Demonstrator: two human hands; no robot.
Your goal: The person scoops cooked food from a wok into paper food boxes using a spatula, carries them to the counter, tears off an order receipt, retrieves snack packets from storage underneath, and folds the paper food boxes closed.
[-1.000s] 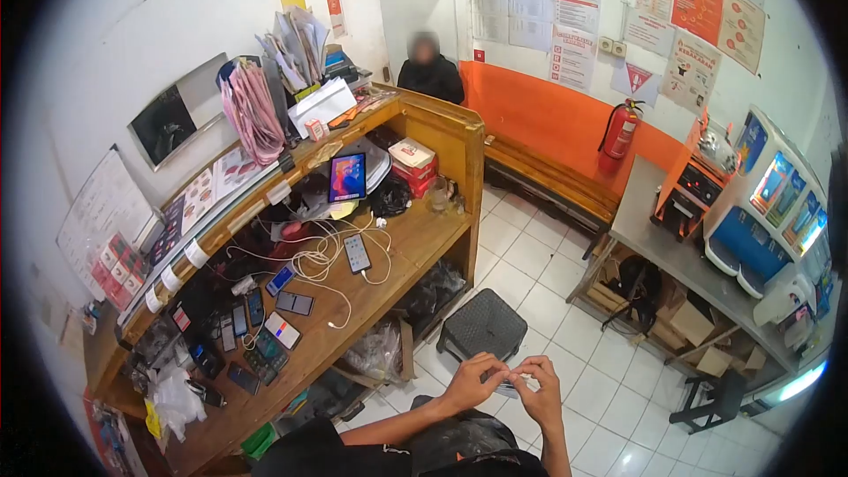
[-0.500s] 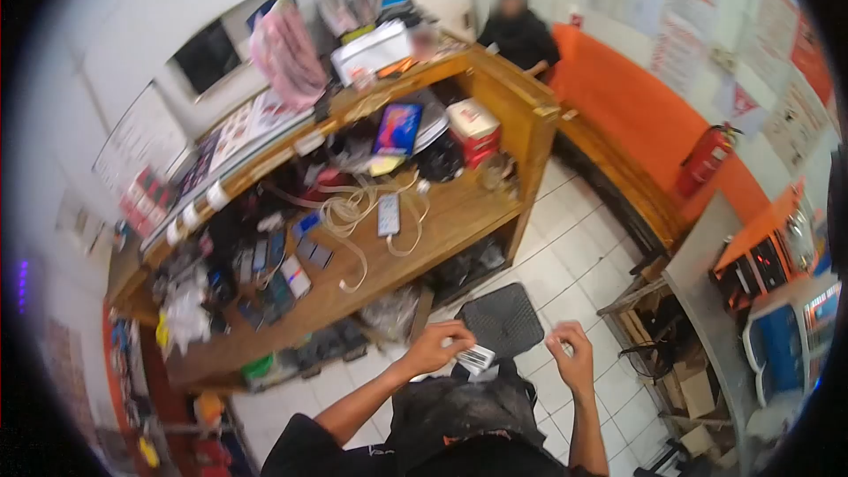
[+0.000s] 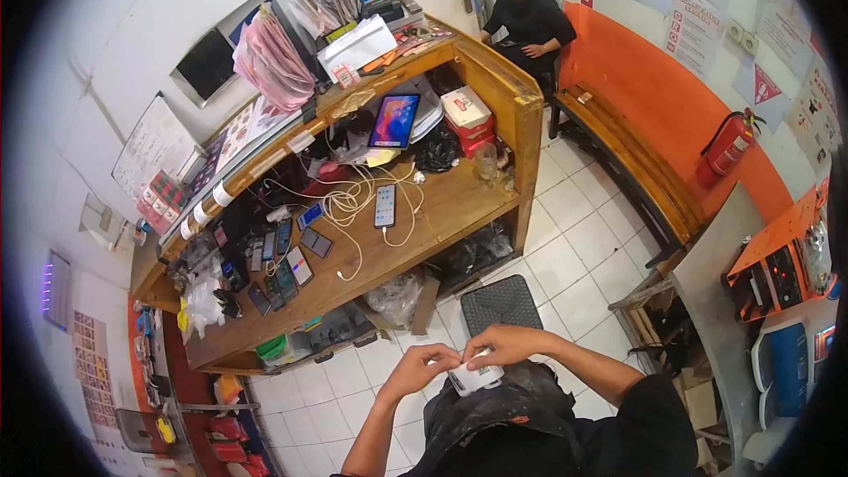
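Observation:
Near the bottom centre, above my lap, my left hand (image 3: 422, 369) pinches the left edge of a small white card-like item (image 3: 475, 377) with dark print. My right hand (image 3: 503, 346) grips the same item from its upper right, and the fingertips of both hands nearly meet. Just beyond them is a dark grey stool (image 3: 502, 305). To the left, a wooden desk (image 3: 424, 225) bears several phones, among them a lit one (image 3: 384, 206) with a white cable, and a tablet (image 3: 394, 121) showing a colourful screen.
A person in black (image 3: 530, 31) sits by the wooden bench (image 3: 632, 163) beyond the desk. A fire extinguisher (image 3: 730, 143) hangs on the orange and white wall. At the right stands a grey table (image 3: 720, 291) with an orange rack (image 3: 777, 265). White tiles cover the floor.
My hands were apart half a second ago, with the white item in my left; now they have come together and both hold it. The view has shifted, and the seated person shows more fully.

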